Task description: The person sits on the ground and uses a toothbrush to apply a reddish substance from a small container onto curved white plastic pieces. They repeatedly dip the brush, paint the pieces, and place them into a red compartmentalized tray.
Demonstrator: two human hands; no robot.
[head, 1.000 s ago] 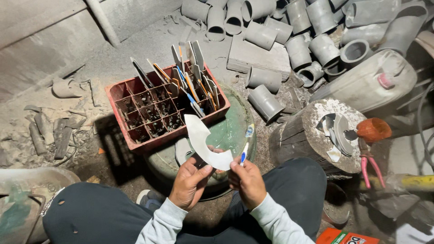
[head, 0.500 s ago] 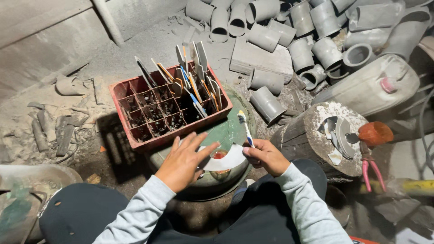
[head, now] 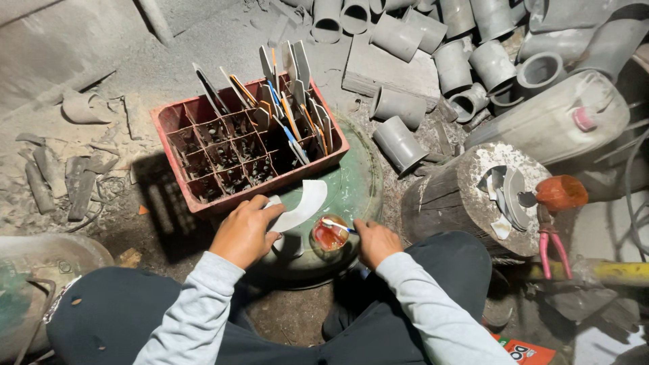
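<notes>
head view: a curved white strip [head: 301, 206] was gripped by the left hand [head: 245, 231], its long axis slanted up-right, while a small brush [head: 336, 224], pinched by the right hand [head: 376, 242], was dipped in a red-filled jar [head: 329, 236] just beside it.

Dusty grey floor [head: 101, 74], red divided crate [head: 177, 126], grey pipe sections [head: 399, 142], wooden stump [head: 439, 203], white canister [head: 547, 125]

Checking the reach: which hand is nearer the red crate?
Left. The left hand lies just below the red crate, holding the white curved piece; the right hand sits farther off by the small jar.
</notes>
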